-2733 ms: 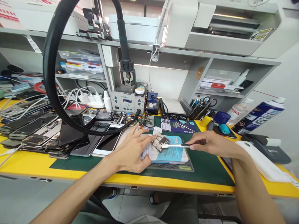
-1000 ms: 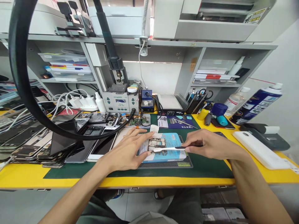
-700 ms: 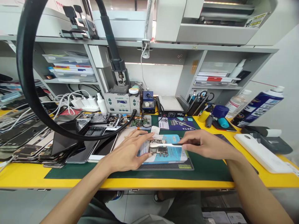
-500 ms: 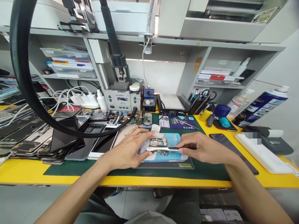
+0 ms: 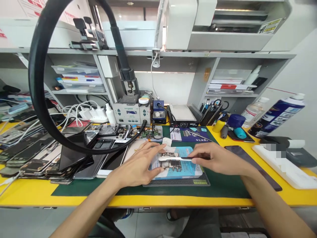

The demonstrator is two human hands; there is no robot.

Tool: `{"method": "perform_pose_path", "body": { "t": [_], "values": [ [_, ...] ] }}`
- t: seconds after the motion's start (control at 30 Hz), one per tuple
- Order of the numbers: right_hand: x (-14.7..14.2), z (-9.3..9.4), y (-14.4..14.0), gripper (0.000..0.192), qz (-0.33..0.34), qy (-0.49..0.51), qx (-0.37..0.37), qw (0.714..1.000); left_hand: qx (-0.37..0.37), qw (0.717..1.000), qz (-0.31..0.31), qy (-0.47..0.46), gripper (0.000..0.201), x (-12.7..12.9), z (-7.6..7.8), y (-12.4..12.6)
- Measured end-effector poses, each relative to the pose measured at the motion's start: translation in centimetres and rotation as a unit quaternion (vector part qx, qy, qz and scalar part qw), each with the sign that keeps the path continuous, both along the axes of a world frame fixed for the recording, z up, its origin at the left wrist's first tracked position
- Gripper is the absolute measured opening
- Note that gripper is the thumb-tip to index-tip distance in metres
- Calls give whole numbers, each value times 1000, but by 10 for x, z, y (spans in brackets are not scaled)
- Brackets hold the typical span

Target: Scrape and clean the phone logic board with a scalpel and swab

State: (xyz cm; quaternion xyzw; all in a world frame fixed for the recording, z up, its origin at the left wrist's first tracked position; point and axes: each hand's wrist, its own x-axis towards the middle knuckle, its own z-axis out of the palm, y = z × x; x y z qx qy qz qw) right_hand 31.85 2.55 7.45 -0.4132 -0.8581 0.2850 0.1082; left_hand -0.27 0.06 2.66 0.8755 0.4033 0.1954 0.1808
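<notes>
Head view: the circuit board (image 5: pixel 170 161) lies on a blue pad (image 5: pixel 188 167), at the middle of the green mat (image 5: pixel 223 185) on the yellow tabletop (image 5: pixel 29 195). The left hand (image 5: pixel 138 165) presses the board's left edge with spread fingers. The right hand (image 5: pixel 215 159), just right of the board, pinches a white brush (image 5: pixel 173 158) whose head rests on it.

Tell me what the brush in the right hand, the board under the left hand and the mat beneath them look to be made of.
Brush: white, smooth handle, likely plastic; the bristles are too small to judge.
Board: a bare circuit board with metal-looking shields and dark chips, matte.
Mat: dark grey with a fine grid texture, probably silicone or rubber.
The right hand grips the brush; the left hand steadies the board.
</notes>
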Motion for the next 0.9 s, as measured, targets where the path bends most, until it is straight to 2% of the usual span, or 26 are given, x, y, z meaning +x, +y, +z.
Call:
{"method": "perform_pose_path", "body": {
  "t": [0.1, 0.3, 0.53, 0.77, 0.9],
  "values": [
    [-6, -1, 0, 36, 9, 13, 6, 1000, -6, 1000, -5, 4, 71, 0, 2, 0],
    [14, 0, 7, 32, -11, 20, -2, 1000, -20, 1000, -10, 7, 72, -1, 3, 0],
    [-9, -8, 3, 34, 22, 36, 15, 999, -13, 1000, 2, 22, 67, 0, 5, 1],
    [6, 0, -1, 30, 8, 19, 16, 1000, -8, 998, -33, 47, 70, 3, 22, 10],
    [-2, -2, -5, 29, 7, 23, 52, 998, -7, 997, -44, 58, 76, 4, 27, 14]
  ]
}}
